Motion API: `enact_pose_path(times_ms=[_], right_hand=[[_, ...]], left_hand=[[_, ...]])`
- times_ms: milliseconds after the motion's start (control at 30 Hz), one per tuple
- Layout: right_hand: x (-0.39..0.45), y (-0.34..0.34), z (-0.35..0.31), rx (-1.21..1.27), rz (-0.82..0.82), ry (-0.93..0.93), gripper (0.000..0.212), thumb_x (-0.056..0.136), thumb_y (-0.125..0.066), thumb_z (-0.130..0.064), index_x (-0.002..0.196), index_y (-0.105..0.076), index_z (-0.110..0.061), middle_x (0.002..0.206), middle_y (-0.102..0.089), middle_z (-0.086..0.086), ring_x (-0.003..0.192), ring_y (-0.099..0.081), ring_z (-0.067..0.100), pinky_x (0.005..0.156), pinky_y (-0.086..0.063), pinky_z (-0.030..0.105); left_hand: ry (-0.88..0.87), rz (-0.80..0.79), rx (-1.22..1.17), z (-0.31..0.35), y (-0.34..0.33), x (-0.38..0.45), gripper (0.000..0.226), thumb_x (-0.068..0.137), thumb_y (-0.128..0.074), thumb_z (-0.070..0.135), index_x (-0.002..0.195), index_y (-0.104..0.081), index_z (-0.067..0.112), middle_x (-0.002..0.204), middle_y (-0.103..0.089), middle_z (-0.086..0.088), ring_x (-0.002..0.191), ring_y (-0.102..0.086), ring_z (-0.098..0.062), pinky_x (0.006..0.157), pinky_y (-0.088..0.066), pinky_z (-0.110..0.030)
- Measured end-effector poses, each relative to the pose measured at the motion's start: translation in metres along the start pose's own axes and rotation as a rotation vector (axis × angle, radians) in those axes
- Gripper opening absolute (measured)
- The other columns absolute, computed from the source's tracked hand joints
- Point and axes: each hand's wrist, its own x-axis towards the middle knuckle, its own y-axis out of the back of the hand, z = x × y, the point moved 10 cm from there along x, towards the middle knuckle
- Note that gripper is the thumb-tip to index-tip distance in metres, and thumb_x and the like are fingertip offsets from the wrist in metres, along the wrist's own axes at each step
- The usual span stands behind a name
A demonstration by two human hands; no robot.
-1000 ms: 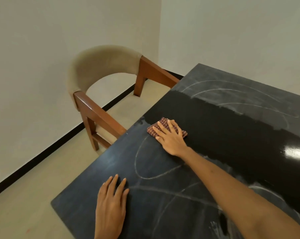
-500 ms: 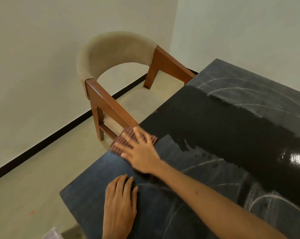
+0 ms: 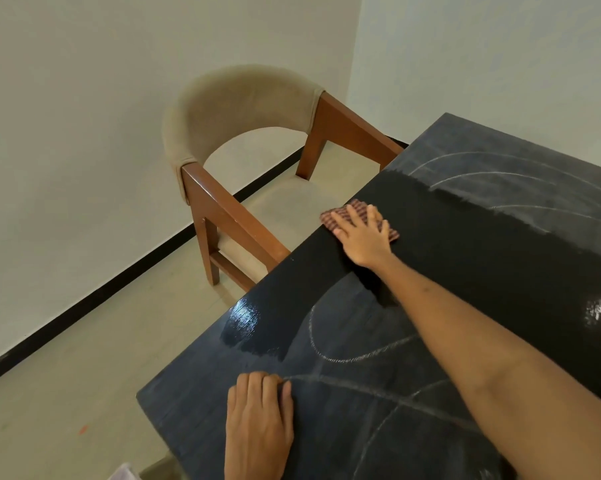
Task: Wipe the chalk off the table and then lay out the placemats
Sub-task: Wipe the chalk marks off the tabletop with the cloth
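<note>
A black table (image 3: pixel 482 271) carries white chalk lines (image 3: pixel 344 358) near me and at the far end, with a clean wet band across the middle. My right hand (image 3: pixel 363 237) presses flat, fingers spread, on a red checked cloth (image 3: pixel 340 214) at the table's left edge. My left hand (image 3: pixel 259 420) rests on the near left part of the table, fingertips bent down against the top, holding nothing. No placemats are in view.
A wooden armchair (image 3: pixel 243 133) with beige padding stands close to the table's left edge, in front of the wall. Beige floor (image 3: pixel 67 375) lies to the left. A pale object (image 3: pixel 122 472) peeks in at the bottom edge.
My right hand slid the cloth toward me along the left edge, then back away, leaving a fresh wet streak there. My left hand stayed planted; its fingertips bent down.
</note>
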Motion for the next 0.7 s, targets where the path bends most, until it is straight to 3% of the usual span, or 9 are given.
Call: enact_pose_path(times_ms=[133, 233, 333, 467, 600, 700], right_hand=[[-0.016, -0.005, -0.018, -0.033, 0.014, 0.035, 0.05, 0.103, -0.015, -0.05, 0.152, -0.007, -0.045, 0.163, 0.002, -0.005, 0.147, 0.016, 0.034, 0.115, 0.005, 0.06], [-0.068, -0.021, -0.064, -0.134, 0.038, 0.244, 0.05, 0.101, -0.014, -0.052, 0.151, -0.009, -0.046, 0.163, 0.0, -0.006, 0.147, 0.012, 0.034, 0.116, -0.003, 0.06], [-0.149, -0.042, -0.113, -0.126, 0.08, 0.492, 0.049, 0.098, -0.021, -0.051, 0.146, -0.032, -0.044, 0.16, -0.023, -0.003, 0.147, -0.01, 0.038, 0.111, -0.019, 0.063], [-0.212, -0.058, -0.129, -0.13, 0.138, 0.675, 0.044, 0.1, -0.027, -0.05, 0.143, -0.035, -0.044, 0.159, -0.025, -0.004, 0.148, -0.01, 0.036, 0.113, -0.01, 0.057], [-0.197, -0.053, -0.11, -0.105, 0.143, 0.644, 0.044, 0.099, -0.028, -0.052, 0.142, -0.037, -0.047, 0.159, -0.025, -0.009, 0.149, -0.009, 0.031, 0.115, -0.01, 0.055], [-0.15, -0.041, -0.059, -0.083, 0.107, 0.379, 0.052, 0.095, -0.019, -0.055, 0.143, -0.038, -0.047, 0.158, -0.027, -0.009, 0.148, -0.011, 0.033, 0.114, -0.016, 0.059]], left_hand=[[0.002, -0.03, -0.016, 0.0, -0.001, -0.001, 0.032, 0.092, -0.044, 0.03, 0.073, -0.062, 0.011, 0.075, -0.055, -0.001, 0.069, -0.049, -0.019, 0.066, -0.035, -0.029], [-0.016, -0.035, -0.027, 0.005, 0.004, 0.0, 0.031, 0.093, -0.043, 0.028, 0.072, -0.061, 0.012, 0.072, -0.053, 0.0, 0.066, -0.046, -0.016, 0.065, -0.033, -0.028], [-0.053, -0.016, -0.068, 0.012, 0.013, -0.003, 0.026, 0.094, -0.044, 0.025, 0.076, -0.057, 0.012, 0.071, -0.052, -0.002, 0.064, -0.043, -0.019, 0.062, -0.033, -0.03], [-0.065, -0.015, -0.155, 0.017, 0.016, -0.013, 0.015, 0.093, -0.046, 0.026, 0.083, -0.052, 0.017, 0.074, -0.054, -0.001, 0.067, -0.044, -0.015, 0.063, -0.035, -0.028], [-0.065, -0.059, -0.148, 0.028, 0.006, -0.025, 0.018, 0.097, -0.039, 0.036, 0.085, -0.047, 0.024, 0.069, -0.057, 0.001, 0.067, -0.045, -0.013, 0.062, -0.037, -0.031], [-0.072, -0.094, -0.093, 0.031, -0.003, -0.029, 0.028, 0.101, -0.024, 0.038, 0.085, -0.042, 0.025, 0.067, -0.058, 0.002, 0.069, -0.041, -0.013, 0.062, -0.032, -0.032]])
